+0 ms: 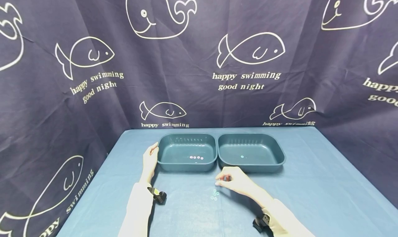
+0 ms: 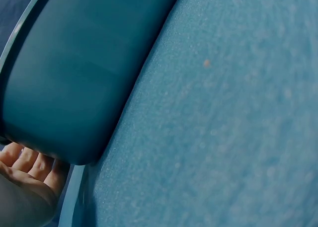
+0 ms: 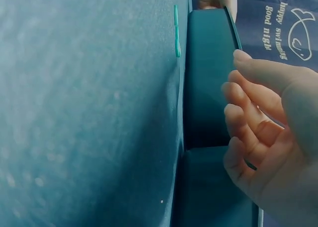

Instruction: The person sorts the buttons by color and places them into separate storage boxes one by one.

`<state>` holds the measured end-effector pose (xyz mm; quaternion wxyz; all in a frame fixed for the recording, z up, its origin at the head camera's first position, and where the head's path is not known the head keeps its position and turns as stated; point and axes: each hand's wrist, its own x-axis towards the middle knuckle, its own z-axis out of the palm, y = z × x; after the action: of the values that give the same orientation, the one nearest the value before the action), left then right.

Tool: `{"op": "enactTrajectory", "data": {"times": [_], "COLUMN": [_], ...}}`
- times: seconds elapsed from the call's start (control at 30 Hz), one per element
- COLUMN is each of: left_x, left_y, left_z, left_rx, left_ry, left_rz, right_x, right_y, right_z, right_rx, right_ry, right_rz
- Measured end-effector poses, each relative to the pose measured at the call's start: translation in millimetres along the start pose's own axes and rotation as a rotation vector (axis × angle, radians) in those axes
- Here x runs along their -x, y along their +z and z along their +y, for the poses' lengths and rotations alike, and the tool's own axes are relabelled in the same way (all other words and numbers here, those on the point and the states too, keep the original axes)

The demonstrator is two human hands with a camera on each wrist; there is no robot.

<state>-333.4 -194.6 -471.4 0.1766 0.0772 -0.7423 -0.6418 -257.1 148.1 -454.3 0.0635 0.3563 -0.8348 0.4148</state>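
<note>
My left hand [image 1: 150, 158] rests against the left end of the left blue-green container [image 1: 186, 167], its fingers [image 2: 39, 163] at the outer wall below the rim in the left wrist view. Several small pink discs [image 1: 194, 157] lie in a row inside that container. My right hand [image 1: 235, 180] hovers over the cloth in front of the containers, fingers loosely bent. In the right wrist view, thumb and index fingertips are a little apart, with nothing visible between them. Several small green discs [image 1: 214, 195] are scattered on the cloth just left of that hand.
The right blue-green container [image 1: 261, 168] stands beside the left one and holds one small green disc [image 1: 242, 157]. A light blue cloth [image 1: 186, 209] covers the table. Dark curtains [image 1: 199, 102] with white fish drawings hang behind and at both sides.
</note>
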Motion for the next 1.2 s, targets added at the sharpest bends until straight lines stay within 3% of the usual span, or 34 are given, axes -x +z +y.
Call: {"op": "enactTrajectory", "data": {"times": [0.2, 0.37, 0.6, 1.2], "left_x": [-2.9, -3.0, -1.7, 0.0], "left_y": [1.1, 1.3, 1.4, 0.8], "left_z": [-5.6, -6.0, -4.8, -5.2], "left_rx": [-0.005, -0.008, -0.008, 0.012], "left_ry": [0.006, 0.017, 0.024, 0.025], "left_rz": [0.012, 0.019, 0.014, 0.018], "right_x": [2.1, 3.4, 6.5, 4.5], "right_y": [0.8, 1.8, 2.3, 4.4], "right_z": [-0.3, -0.3, -1.7, -7.1], "right_rx": [-0.034, 0.0, 0.003, 0.094], "right_ry": [0.03, -0.002, 0.066, 0.038], "right_rz": [-0.065, -0.128, -0.22, -0.254]}}
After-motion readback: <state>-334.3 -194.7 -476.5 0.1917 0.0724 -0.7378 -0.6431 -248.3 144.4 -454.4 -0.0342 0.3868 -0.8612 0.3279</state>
